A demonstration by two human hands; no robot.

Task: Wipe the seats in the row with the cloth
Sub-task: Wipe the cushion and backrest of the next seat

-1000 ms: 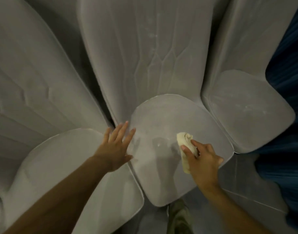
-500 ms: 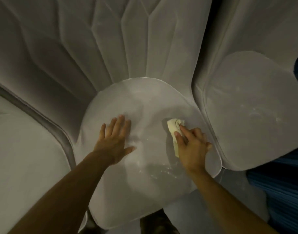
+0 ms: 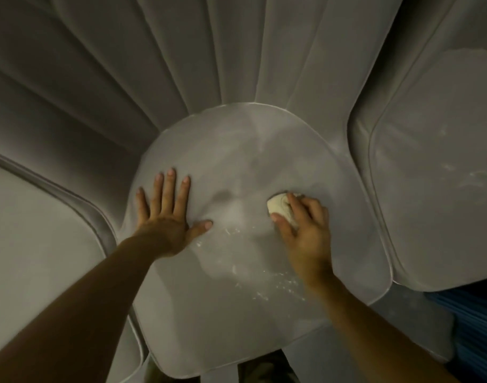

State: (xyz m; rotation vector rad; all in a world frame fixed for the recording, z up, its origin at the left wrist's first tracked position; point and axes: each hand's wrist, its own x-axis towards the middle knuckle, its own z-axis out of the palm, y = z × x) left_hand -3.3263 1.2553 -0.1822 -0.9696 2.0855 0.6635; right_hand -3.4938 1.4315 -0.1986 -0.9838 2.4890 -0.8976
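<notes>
A grey moulded seat [image 3: 236, 145] fills the middle of the head view, its ribbed backrest [image 3: 209, 51] rising behind it. My right hand [image 3: 305, 228] grips a wadded pale yellow cloth [image 3: 279, 207] and presses it onto the seat's right half. My left hand [image 3: 167, 214] lies flat on the seat's left half with the fingers straight and spread. White specks and smears mark the seat surface near its front, below the cloth.
A second grey seat [image 3: 430, 175] adjoins on the right, with faint white marks on it. A third seat [image 3: 37, 230] adjoins on the left. Blue ribbed material [image 3: 477, 327] shows at the bottom right, beyond the seat edge.
My view has moved closer and centred on the middle seat. My left hand has shifted from the seat's left edge onto its surface. The cloth is now bunched tighter under my right hand.
</notes>
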